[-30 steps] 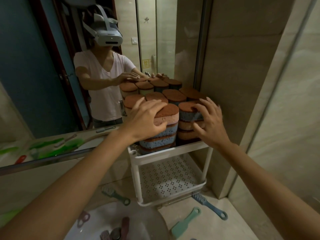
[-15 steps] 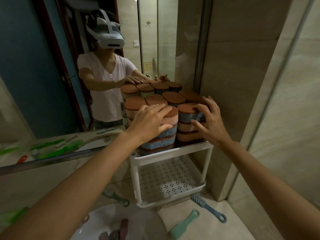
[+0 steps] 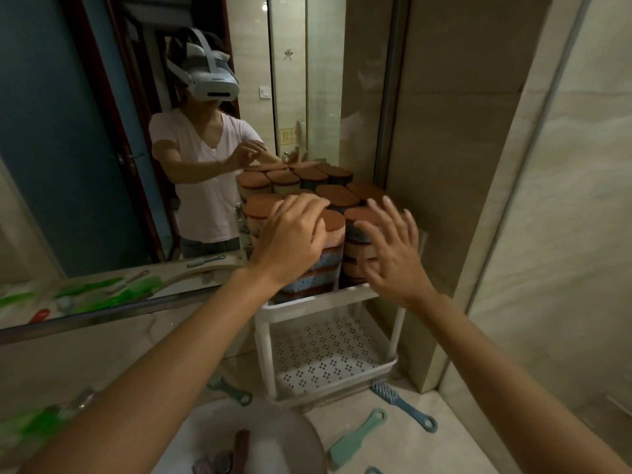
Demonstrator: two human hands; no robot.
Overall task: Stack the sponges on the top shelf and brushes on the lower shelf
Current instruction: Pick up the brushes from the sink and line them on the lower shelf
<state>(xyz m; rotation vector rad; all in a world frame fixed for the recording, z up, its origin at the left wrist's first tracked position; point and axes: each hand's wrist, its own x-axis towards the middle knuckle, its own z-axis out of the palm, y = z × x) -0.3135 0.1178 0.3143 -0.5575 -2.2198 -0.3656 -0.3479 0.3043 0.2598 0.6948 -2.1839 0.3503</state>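
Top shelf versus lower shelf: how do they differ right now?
The top shelf is packed with stacked sponges; the lower shelf shows only its bare perforated floor, its brushes lying outside on the counter. The left hand and right hand are both at the top shelf's sponges; neither is near the lower shelf. Both shelves are white and sit in one rack.

We see rust-brown-topped sponges [image 3: 333,218] with blue and pink layers, a white rack [image 3: 321,301] whose lower shelf [image 3: 328,350] has dotted perforations, beside it teal and blue brushes [image 3: 355,437]
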